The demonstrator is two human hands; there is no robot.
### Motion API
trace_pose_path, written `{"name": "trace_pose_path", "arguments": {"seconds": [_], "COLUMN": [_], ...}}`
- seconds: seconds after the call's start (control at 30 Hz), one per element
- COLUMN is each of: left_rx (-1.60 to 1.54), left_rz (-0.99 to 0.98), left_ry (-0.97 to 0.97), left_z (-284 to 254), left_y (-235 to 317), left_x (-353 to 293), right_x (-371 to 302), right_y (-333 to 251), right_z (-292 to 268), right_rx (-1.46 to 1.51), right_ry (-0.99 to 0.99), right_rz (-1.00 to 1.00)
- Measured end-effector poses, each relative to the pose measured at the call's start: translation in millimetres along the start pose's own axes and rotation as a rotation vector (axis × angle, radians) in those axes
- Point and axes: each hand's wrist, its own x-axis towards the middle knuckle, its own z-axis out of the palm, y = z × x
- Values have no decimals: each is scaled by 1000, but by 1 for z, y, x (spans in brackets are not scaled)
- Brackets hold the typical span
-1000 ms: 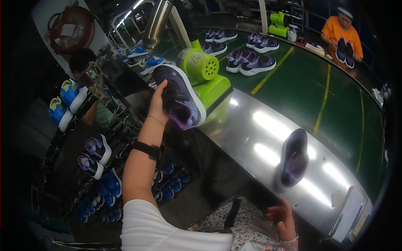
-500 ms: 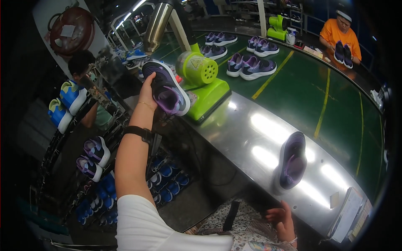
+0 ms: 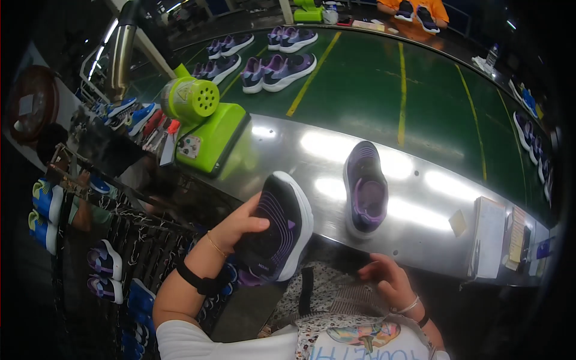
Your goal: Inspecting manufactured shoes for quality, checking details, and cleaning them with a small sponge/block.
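My left hand grips a black and purple sneaker with a white sole. The shoe is tilted, its side facing up, in front of my body at the near edge of the metal table. A similar sneaker stands by itself on the metal surface, just right of the held one, its opening toward me. My right hand hovers below that standing shoe, near my apron, fingers apart and holding nothing.
A bright green hot-air machine stands on the metal table to the left. Beyond runs a green conveyor belt with paired sneakers. Papers lie at right. Racks of blue shoes are at left. A co-worker holds shoes opposite.
My left hand has brought the sneaker from beside the green machine toward my body and turned it. The view has swung right. My right hand stays near my apron.
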Motion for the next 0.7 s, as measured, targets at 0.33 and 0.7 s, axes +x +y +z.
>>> {"name": "trace_pose_path", "arguments": {"seconds": [0.33, 0.7], "left_rx": [-63, -161], "left_rz": [-584, -697], "left_ry": [-522, -304], "left_z": [115, 99], "left_y": [-98, -115], "left_x": [94, 83], "right_x": [7, 6], "right_y": [-38, -45], "right_z": [-131, -95], "right_rx": [-1697, -372], "right_ry": [931, 550], "right_rz": [12, 58]}}
